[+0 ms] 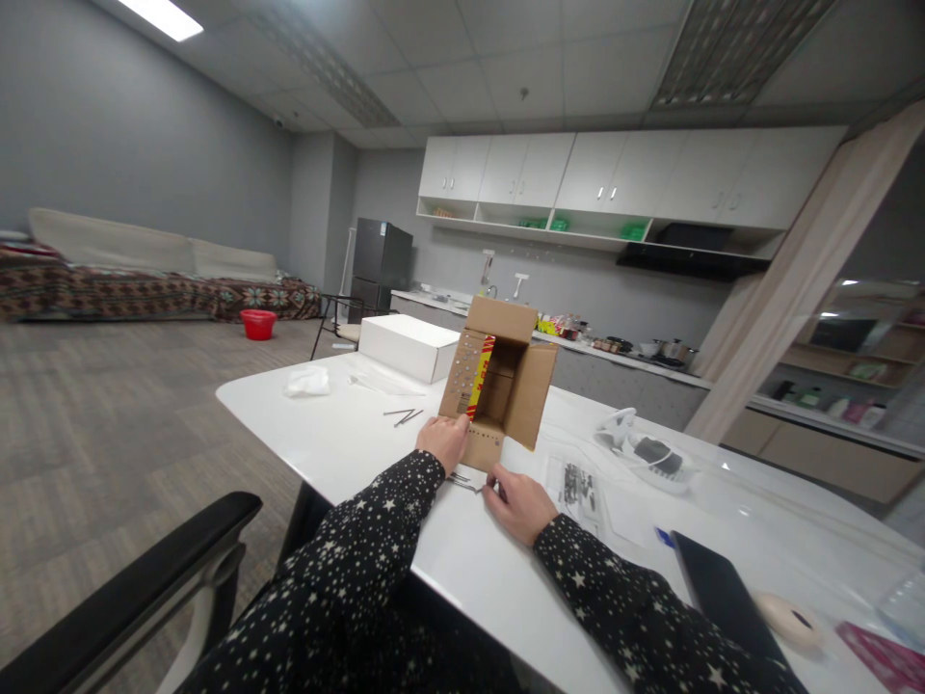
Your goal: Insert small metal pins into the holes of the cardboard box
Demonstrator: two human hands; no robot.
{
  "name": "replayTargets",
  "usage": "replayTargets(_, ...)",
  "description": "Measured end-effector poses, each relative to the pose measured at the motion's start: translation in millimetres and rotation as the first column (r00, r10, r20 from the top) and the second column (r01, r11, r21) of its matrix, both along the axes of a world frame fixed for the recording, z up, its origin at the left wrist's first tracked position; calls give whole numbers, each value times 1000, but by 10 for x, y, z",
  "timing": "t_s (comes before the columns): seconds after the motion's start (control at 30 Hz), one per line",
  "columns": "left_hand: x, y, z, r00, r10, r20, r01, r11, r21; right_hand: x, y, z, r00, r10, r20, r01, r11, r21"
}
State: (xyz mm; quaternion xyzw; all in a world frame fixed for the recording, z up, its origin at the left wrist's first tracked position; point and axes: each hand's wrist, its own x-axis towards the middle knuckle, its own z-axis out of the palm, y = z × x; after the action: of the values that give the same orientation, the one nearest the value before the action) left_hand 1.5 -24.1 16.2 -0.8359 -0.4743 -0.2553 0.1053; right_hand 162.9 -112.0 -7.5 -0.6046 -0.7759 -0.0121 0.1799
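While the left hand (442, 441) rested against the near lower edge of the small cardboard box (497, 384), its fingers lay together and flat on the cardboard, steadying it rather than gripping around it. That box stood on its side near the middle of the white worktop (347, 434), mouth turned toward the wearer, flaps splayed open, with a strip of red-and-yellow tape (480, 376) running down its left inner edge. At about 4 o'clock from the box, the right hand (521, 501) sat low on the worktop, fingers curled in toward a small thin metal piece (462, 480) lying between the two hands; whether they were pinched on it or only touching could not be told. Judged from this, the step in hand was bracing the open box while small hardware was being picked up just in front of it. A next move would call for a fine pinch on the thin piece, and for the left hand to hold the light box square so it did not slide or tip. Loose dark nails or pins (403, 416) lay at 9 o'clock from the box, a closed white box (409, 345) at 11 o'clock, a clear bag of small parts (578, 487) at 4 o'clock, and a dark tablet (715, 593) farther out at 4 o'clock.
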Motion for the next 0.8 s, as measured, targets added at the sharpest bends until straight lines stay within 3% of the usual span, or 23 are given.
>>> replayTargets(0.8, 2, 23, -25, 999, -20, 43, 20, 1000, -7, -15, -17, 22, 1000, -13, 28, 13, 1000, -8)
